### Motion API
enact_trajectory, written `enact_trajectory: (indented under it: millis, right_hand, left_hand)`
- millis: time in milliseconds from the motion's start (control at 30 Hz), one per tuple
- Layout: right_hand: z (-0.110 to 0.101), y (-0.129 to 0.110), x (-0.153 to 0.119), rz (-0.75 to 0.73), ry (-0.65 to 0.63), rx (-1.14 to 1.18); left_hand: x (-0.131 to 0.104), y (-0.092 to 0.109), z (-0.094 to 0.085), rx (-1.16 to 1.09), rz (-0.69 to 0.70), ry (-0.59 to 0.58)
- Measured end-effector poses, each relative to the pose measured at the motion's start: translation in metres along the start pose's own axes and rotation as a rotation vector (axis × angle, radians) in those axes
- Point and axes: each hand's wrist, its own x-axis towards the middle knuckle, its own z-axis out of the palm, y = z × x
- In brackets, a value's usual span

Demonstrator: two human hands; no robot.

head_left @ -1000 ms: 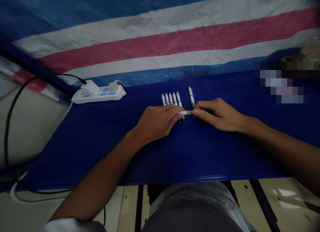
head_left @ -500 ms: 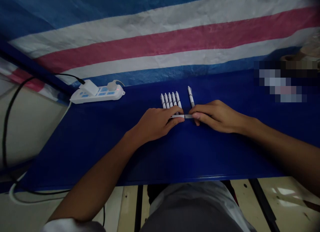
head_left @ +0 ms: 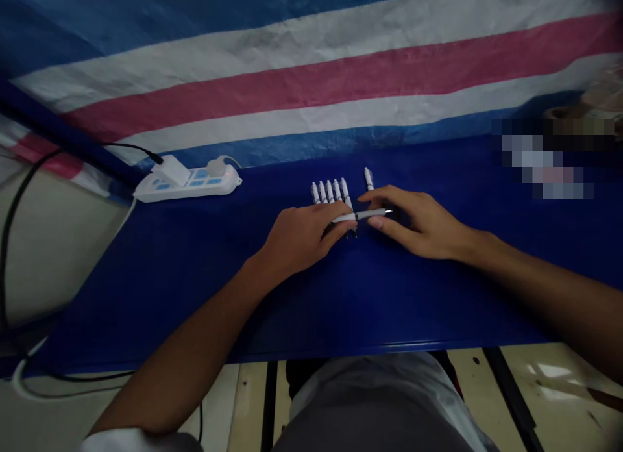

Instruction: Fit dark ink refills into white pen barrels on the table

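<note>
A white pen with a grey grip (head_left: pixel 370 213) is held level between the thumb and fingers of my left hand (head_left: pixel 304 239), its metal tip pointing right. Around that tip my right hand (head_left: pixel 418 223) has its thumb and fingers apart and grips nothing. Several white pens (head_left: pixel 329 191) lie side by side behind my left hand, which hides their middles. Another white pen (head_left: pixel 368 178) lies apart to their right, its lower part hidden by my right hand's fingers.
A white power strip (head_left: pixel 187 183) with two plugs sits at the back left of the blue table (head_left: pixel 341 309). Behind the table hangs a striped sheet (head_left: pixel 292 95). Black and white cables run down at the left. A blurred-out patch covers things at the back right.
My right hand's fingers have parted from the held pen, baring its metal tip. The pen has risen slightly and now tilts a little up to the right.
</note>
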Motion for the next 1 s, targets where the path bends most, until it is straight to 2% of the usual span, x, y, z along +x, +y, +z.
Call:
enact_trajectory:
  millis: [133,300,467,567,667,833,1000]
  right_hand:
    - [0.0006,-0.0016,-0.0010,0.007,0.011,-0.004]
    - [0.0015,-0.0031,0.0003,0.084,-0.012,0.070]
    - [0.0031,-0.0028,0.0010,0.132,0.008,0.080]
    - [0.0034,-0.0045,0.0016,0.111,0.057,0.073]
    - [0.0030,-0.0061,0.0026,0.115,0.053,0.086]
    - [0.0015,-0.0070,0.0032,-0.027,0.118,0.090]
    - [-0.0015,-0.0085,0.0026,0.026,0.152,0.121]
  left_hand:
    - [-0.0004,-0.0006,0.0026,0.094,0.036,0.019]
    - [0.0001,-0.0032,0.0044,0.161,0.100,0.045]
    - [-0.0005,-0.0036,0.0056,0.078,0.067,0.013]
    - [-0.0005,-0.0021,0.0059,0.031,0.037,-0.015]
    - [-0.0001,-0.0003,0.0053,-0.035,0.023,-0.034]
    - [0.0003,0.0020,0.0017,-0.180,-0.019,-0.031]
    - [0.0007,0.0037,-0.0019,-0.231,-0.047,0.008]
